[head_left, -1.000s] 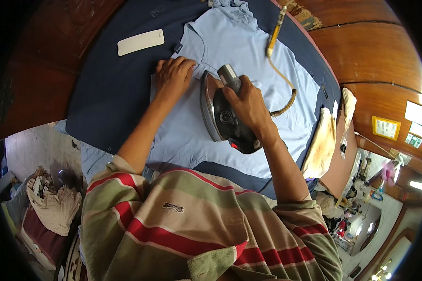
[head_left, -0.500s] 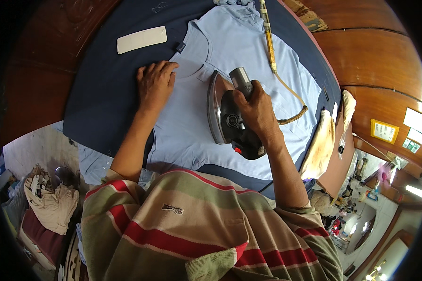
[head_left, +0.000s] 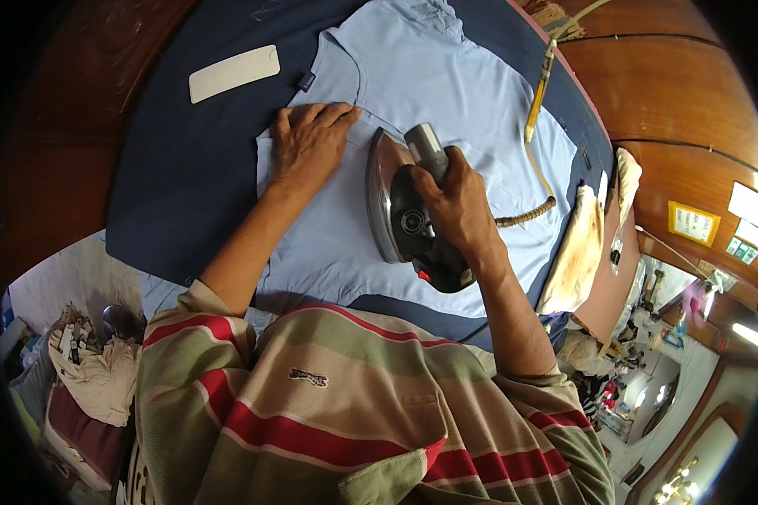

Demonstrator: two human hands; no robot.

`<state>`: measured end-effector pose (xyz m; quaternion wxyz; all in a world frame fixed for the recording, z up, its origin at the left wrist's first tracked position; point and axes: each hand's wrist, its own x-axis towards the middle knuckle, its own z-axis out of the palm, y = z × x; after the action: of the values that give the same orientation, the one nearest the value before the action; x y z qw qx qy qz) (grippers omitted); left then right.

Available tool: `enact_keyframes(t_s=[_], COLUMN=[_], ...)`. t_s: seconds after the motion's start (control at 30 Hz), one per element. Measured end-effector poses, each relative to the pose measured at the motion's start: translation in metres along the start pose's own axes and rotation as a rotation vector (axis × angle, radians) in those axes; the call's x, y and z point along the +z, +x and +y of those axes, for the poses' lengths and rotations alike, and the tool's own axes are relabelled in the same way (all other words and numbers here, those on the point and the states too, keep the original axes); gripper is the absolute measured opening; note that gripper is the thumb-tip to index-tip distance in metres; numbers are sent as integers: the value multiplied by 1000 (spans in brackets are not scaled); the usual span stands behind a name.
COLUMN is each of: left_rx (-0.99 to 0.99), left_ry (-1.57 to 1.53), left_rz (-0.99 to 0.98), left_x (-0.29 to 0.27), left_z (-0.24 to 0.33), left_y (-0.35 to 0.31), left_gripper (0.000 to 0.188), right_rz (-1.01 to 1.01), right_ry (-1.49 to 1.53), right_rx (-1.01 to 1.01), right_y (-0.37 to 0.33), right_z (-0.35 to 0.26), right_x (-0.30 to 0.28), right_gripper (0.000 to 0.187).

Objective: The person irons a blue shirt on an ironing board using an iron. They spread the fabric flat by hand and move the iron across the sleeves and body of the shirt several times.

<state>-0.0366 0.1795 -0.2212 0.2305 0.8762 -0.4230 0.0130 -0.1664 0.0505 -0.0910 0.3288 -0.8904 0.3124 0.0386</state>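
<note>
A light blue T-shirt (head_left: 328,227) lies spread over a dark blue ironing cloth (head_left: 177,160). My right hand (head_left: 459,198) is wrapped round the grey handle of a black steam iron (head_left: 413,215), whose metal soleplate edge shows on its left side. The iron stands on the middle of the shirt, just right of my left hand. My left hand (head_left: 314,145) lies on the shirt below the neckline, palm down, fingers stretched out. A small dark label (head_left: 306,81) shows at the shirt's neck.
A pale card tag (head_left: 234,74) lies on the cloth at the far left. A coiled hose (head_left: 526,213) runs from the iron toward a yellowish tube (head_left: 539,93). A scorched cream cloth (head_left: 574,248) lies at the right edge. Wooden panels (head_left: 665,93) rise beyond.
My left hand has moved right across the shirt, toward the iron. The iron stays in my right hand in nearly the same place. The hose's tube has swung to the right.
</note>
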Motion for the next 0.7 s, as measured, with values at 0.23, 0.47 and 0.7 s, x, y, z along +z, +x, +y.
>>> enact_keyframes(t_s=[0.23,0.47,0.7], left_rx=[-5,33,-20], left_ry=[4,3,-9], left_rz=[21,45,39], left_x=[-3,-7,-4], left_z=[-1,0,-7], left_y=[-1,2,-1], left_gripper=[36,36,36], right_rz=[-51,-65,-8], right_ry=[-15,-28,46], right_rx=[11,-18,-4], right_y=[2,4,5], right_z=[-7,-8,-3], right_x=[-2,-3,-3], right_gripper=[40,39,38])
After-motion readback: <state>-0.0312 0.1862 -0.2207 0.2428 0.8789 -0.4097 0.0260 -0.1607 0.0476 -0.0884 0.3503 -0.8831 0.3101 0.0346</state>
